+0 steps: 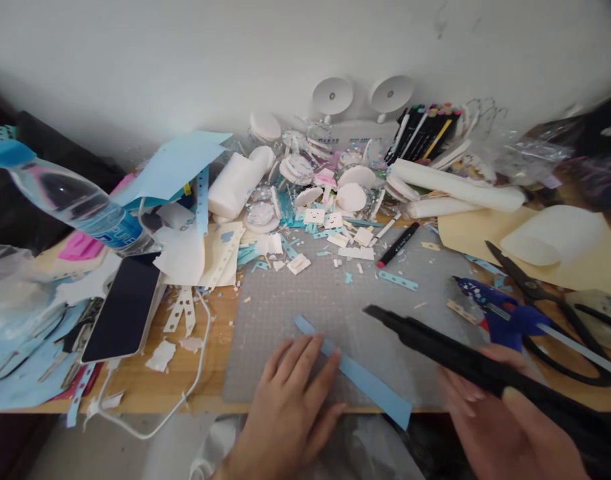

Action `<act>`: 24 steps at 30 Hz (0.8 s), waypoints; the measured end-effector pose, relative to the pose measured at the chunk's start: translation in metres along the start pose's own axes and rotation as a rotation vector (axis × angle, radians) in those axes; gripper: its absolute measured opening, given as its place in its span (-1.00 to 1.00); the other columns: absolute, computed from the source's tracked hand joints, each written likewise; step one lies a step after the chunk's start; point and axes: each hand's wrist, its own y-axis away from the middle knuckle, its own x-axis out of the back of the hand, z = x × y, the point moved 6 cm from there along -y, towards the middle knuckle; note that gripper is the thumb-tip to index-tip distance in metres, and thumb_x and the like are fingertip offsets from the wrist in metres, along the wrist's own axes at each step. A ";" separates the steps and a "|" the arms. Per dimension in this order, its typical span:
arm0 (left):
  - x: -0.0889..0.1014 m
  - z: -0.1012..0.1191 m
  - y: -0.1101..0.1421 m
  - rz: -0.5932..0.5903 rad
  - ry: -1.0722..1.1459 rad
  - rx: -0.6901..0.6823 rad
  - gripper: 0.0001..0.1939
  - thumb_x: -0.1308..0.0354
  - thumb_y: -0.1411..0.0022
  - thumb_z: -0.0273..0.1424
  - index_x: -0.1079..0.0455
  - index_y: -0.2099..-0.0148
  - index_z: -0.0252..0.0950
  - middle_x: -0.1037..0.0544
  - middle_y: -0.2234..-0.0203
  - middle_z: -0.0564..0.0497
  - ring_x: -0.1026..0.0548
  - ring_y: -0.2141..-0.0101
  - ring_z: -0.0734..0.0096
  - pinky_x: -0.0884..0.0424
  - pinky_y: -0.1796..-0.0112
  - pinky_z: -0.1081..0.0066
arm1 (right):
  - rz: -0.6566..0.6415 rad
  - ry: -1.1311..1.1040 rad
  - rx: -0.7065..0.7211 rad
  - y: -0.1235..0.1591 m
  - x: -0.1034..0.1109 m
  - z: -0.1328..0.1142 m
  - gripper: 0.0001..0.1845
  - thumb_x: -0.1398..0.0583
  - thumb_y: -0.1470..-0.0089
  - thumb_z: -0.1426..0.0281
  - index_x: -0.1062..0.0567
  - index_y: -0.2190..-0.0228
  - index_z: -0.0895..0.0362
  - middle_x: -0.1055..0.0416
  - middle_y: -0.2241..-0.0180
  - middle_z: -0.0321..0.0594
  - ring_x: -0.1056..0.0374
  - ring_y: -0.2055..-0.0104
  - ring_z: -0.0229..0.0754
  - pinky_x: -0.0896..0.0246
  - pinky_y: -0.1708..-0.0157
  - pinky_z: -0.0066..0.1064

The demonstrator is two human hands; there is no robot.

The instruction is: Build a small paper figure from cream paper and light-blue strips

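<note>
- While the left hand [290, 400] lies across the light-blue strip [373, 390], its fingers are spread and flattened, clasping nothing.
- Right hand [515, 427]: fingers curled around the black utility knife [435, 343]; from where I stand, the tip appears raised clear of the strip.
- Strip position: slantwise on the gray cutting mat [265, 307], near end reaching past the front edge of the bench [218, 380].
- Step in hand, as I judge it: steadying the strip for the blade.
- Next move, in my judgement: a cut would call for lowering the tip while the left fingers stay clear of its line.
- Count, one each: strip under hand, knife, glue gun [500, 319], scissors [533, 288], phone [123, 307], bottle [85, 207], marker on the mat [399, 245].
- Count, two each: white dish-shaped heads [332, 95], face-drawn cards [314, 217].
- Not countable: bundled pens [425, 133], overlapping.
</note>
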 end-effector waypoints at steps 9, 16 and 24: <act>0.002 -0.023 0.011 -0.053 -0.090 0.089 -0.46 -0.06 -0.31 -0.20 -0.24 -0.28 -0.26 -0.28 -0.26 -0.16 -0.29 -0.19 0.04 -0.18 -0.14 0.03 | -0.145 -0.704 -0.442 -0.003 -0.042 0.010 -0.67 -0.04 -0.18 0.13 -0.44 0.14 0.02 -0.53 0.38 -0.07 -0.47 0.41 0.00 -0.35 0.57 -0.23; 0.001 -0.024 0.011 0.017 -0.076 0.118 -0.50 -0.02 -0.33 -0.12 -0.33 -0.22 -0.24 -0.35 -0.22 -0.17 -0.34 -0.15 0.08 -0.16 -0.12 0.09 | -0.358 -0.577 -0.146 -0.019 -0.073 -0.016 -0.84 -0.17 -0.18 0.22 -0.38 0.22 0.00 -0.42 0.52 -0.32 -0.36 0.50 -0.21 -0.34 0.48 -0.37; 0.002 -0.027 0.008 0.031 -0.089 0.131 -0.50 -0.02 -0.31 -0.08 -0.39 -0.17 -0.23 -0.41 -0.17 -0.18 -0.35 -0.12 0.11 -0.06 -0.10 0.14 | -0.376 -0.320 -0.074 -0.013 -0.109 -0.007 -0.75 -0.19 -0.16 0.33 -0.34 0.10 0.00 -0.47 0.30 -0.24 -0.43 0.33 -0.22 -0.44 0.31 -0.36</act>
